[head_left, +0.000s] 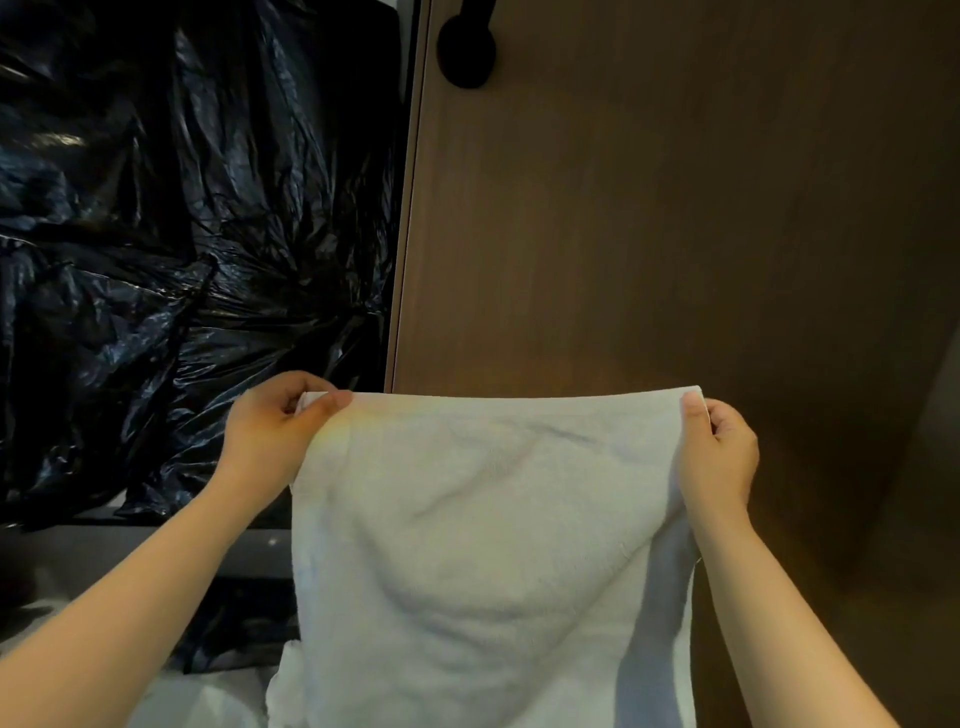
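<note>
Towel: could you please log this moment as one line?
white towel spread, hanging; left hand pinches top-left corner; right hand pinches top-right corner; behind: wooden panel, black plastic sheeting

Possibly a home, wooden cupboard door (649, 208), black plastic bags (182, 208), white towel (493, 519)

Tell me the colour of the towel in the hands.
White, plain, no pattern; the towel shows best in the head view.

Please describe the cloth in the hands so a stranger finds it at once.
Find the brown wooden panel on the right. Before it hangs a white towel, its top corners pinched by the left hand and right hand. Unlike the shiny black plastic beside it, it is pale and matte.
</note>
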